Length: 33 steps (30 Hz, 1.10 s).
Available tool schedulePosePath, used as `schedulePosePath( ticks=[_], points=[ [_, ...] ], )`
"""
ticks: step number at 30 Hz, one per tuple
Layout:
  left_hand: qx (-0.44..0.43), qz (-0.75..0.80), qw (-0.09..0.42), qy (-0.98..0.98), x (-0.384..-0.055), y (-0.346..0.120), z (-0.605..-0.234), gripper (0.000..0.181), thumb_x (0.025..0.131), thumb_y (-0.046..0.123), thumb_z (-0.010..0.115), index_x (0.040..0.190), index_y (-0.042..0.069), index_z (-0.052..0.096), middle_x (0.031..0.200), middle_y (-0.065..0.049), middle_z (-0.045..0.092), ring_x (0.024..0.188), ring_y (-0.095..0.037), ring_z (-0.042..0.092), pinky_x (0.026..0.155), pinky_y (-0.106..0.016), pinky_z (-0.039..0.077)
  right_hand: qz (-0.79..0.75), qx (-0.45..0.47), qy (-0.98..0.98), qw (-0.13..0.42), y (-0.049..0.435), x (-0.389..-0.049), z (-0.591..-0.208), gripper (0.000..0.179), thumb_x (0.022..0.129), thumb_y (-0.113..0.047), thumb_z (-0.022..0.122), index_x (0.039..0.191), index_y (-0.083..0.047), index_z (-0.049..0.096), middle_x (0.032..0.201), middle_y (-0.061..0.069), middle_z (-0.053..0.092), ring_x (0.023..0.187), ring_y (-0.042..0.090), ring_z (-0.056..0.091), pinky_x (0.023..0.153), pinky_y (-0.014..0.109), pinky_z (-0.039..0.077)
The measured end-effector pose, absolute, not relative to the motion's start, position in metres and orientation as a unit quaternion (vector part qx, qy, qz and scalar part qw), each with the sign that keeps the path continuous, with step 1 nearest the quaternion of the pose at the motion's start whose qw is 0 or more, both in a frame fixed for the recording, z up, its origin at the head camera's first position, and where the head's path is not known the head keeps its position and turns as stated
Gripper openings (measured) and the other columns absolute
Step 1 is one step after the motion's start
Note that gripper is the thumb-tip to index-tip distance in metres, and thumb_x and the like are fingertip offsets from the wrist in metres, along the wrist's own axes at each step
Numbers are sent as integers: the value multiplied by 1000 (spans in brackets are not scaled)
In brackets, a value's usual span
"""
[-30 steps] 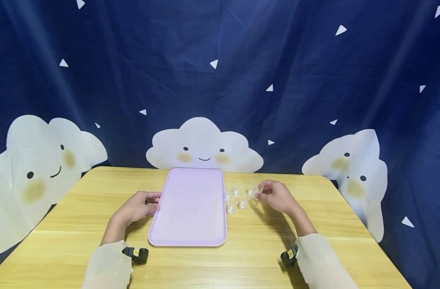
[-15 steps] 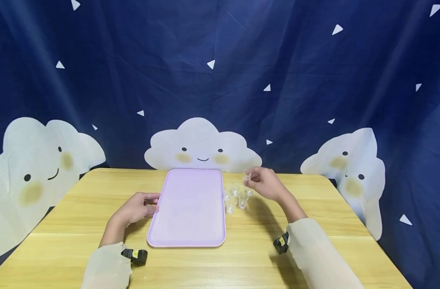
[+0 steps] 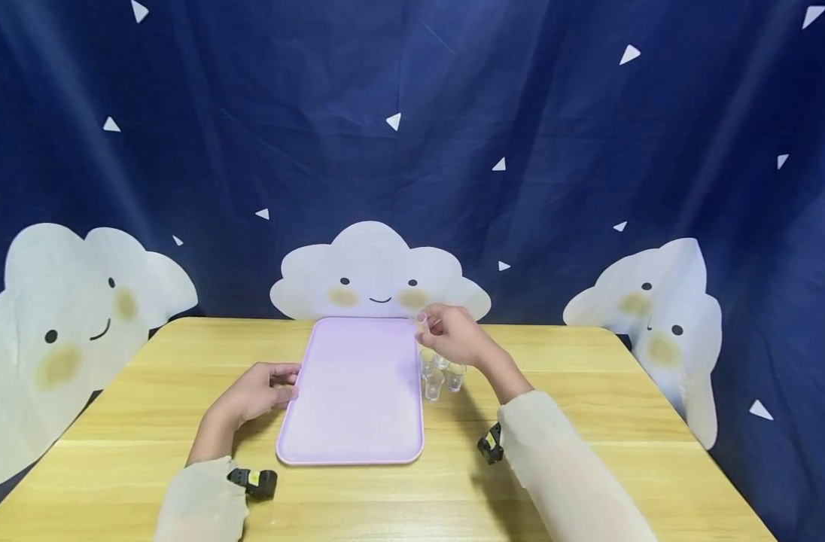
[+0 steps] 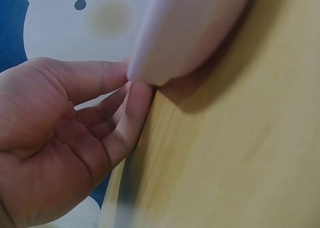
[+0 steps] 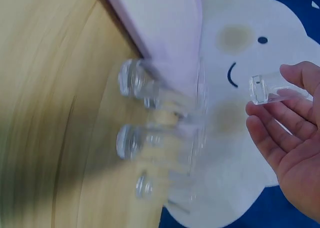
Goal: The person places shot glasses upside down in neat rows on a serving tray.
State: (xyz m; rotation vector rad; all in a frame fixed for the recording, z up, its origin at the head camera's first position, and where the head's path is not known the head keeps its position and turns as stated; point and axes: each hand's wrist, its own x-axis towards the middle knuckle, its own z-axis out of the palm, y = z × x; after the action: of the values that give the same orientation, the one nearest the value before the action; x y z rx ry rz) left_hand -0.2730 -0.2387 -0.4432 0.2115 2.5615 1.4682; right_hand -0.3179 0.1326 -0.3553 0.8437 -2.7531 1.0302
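Note:
A pale purple rectangular tray (image 3: pixel 351 391) lies on the wooden table. My left hand (image 3: pixel 255 393) pinches its left rim, thumb above and fingers at the underside, as the left wrist view shows. Over the tray's far right corner, my right hand (image 3: pixel 456 335) holds a small clear shot glass (image 5: pixel 270 88) between thumb and fingers; its thick base points away from the palm. Several more clear shot glasses (image 3: pixel 433 385) stand upright on the table in a cluster along the tray's right edge, below the right hand. The right wrist view shows them blurred (image 5: pixel 131 142).
The wooden table (image 3: pixel 555 482) extends on both sides of the tray. Behind its far edge hangs a dark blue curtain (image 3: pixel 331 113) with white triangles and smiling clouds. A small black camera (image 3: pixel 253 482) is strapped at each sleeve cuff.
My right hand has lifted one shot glass out of the cluster's right side and carried it left, over the others, to the tray's far right corner. The left hand keeps its place.

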Motion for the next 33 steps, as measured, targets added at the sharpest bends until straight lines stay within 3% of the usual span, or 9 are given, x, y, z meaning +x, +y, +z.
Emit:
schedulePosePath(
  ticks=[7,16,33],
  points=[
    [69,499,92,859,-272,-240,-446,52,92,-5,64,141,-15,51,118,-21,64,99,-24,63,82,-34,62,305,305,-902,18,107,-320,-359,31,94,-17,67,121,-1,67,106,10,73,96,22,70,87,34,58],
    [67,498,95,859,-274,-240,-445,52,93,-4,64,142,-14,50,120,-21,63,101,-24,61,84,-35,62,301,336,-892,-7,77,-324,-370,32,94,-15,67,121,1,65,99,7,71,89,18,66,82,29,56],
    [68,498,94,859,-274,-240,-446,52,93,-4,64,142,-13,51,120,-21,64,100,-24,62,83,-35,62,304,328,-894,-1,29,-325,-388,36,93,-17,70,126,-2,66,109,13,68,86,16,60,88,31,52]
  ],
)
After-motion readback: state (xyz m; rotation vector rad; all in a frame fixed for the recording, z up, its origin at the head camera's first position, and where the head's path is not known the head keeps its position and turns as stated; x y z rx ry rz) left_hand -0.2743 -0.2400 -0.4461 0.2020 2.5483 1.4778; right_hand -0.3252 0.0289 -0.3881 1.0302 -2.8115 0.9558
